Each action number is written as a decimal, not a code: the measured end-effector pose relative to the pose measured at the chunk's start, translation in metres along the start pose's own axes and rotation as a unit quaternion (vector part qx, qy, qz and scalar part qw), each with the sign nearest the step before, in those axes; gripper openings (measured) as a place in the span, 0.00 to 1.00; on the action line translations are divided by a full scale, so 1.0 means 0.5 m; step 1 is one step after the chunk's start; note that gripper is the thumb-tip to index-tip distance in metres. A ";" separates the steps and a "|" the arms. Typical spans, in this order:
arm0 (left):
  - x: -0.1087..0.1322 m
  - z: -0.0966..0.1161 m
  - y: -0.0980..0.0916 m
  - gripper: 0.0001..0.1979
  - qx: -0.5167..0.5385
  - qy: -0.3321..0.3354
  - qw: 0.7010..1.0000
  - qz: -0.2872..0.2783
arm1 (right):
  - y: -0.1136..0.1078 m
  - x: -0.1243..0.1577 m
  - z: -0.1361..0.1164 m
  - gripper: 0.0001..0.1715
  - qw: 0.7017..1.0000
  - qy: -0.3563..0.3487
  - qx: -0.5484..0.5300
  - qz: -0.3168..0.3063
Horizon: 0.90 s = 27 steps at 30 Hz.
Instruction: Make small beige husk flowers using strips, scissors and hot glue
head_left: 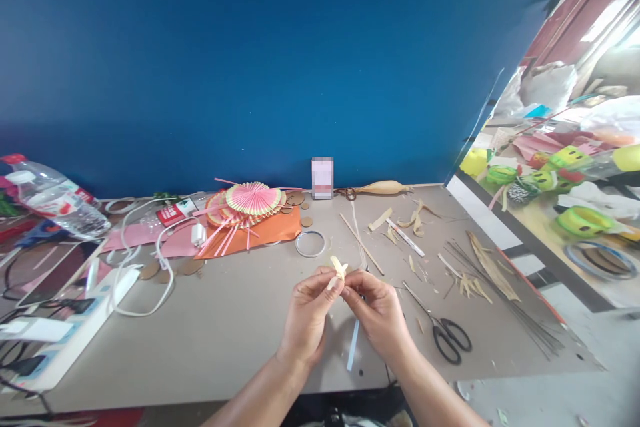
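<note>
At the middle of the desk my left hand (pixel 313 310) and my right hand (pixel 375 307) meet fingertip to fingertip. Between them they pinch a small pale-yellow husk flower (pixel 339 267), its petals pointing up. The fingers hide its lower part. Below my right hand runs a light-blue strip (pixel 353 347); its upper end is hidden. Black-handled scissors (pixel 447 337) lie right of my right hand, blades pointing up and left. A thin stick (pixel 362 244) rests beyond the hands, beside a white pen (pixel 406 238). Dried husk scraps (pixel 470 285) are scattered to the right.
Thin wires (pixel 520 313) and a long dry husk (pixel 493 265) lie at the right. Pink paper fans (pixel 255 200) sit at the back left, near a tape roll (pixel 310 244). A power strip (pixel 80 327), cables and a plastic bottle (pixel 55 197) occupy the left. A blue panel (pixel 320 67) rises behind.
</note>
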<state>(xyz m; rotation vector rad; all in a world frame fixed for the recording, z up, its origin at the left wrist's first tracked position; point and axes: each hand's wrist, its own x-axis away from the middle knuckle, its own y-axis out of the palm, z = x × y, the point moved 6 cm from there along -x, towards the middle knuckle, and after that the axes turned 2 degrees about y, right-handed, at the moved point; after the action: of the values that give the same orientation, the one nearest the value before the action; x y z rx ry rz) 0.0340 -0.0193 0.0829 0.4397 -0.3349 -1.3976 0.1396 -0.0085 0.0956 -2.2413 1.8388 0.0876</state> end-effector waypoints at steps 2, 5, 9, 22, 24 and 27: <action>0.002 0.001 0.001 0.03 -0.003 -0.005 1.000 -0.009 | -0.001 0.001 0.003 0.10 1.000 0.002 -0.010 -0.004; 0.004 0.001 0.001 0.02 0.001 -0.015 1.000 -0.009 | -0.002 0.003 0.009 0.10 1.000 0.010 -0.024 -0.005; 0.007 0.006 0.006 0.03 -0.021 -0.015 0.999 -0.023 | 0.001 0.003 0.017 0.10 0.998 0.022 -0.059 -0.013; 0.006 0.010 0.003 0.08 -0.007 -0.006 0.999 -0.044 | 0.012 0.000 0.031 0.08 0.954 0.146 -0.255 -0.061; 0.006 0.009 0.002 0.08 0.008 -0.011 0.999 -0.043 | 0.014 -0.001 0.030 0.08 0.948 0.146 -0.274 -0.073; 0.005 0.011 0.005 0.06 0.028 -0.022 0.998 -0.043 | 0.016 -0.002 0.027 0.07 0.939 0.139 -0.302 -0.094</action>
<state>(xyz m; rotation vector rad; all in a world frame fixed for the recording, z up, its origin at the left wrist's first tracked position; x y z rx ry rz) 0.0339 -0.0221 0.0888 0.4756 -0.3960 -1.4855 0.1332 -0.0062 0.0815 -2.9714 1.9085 0.3644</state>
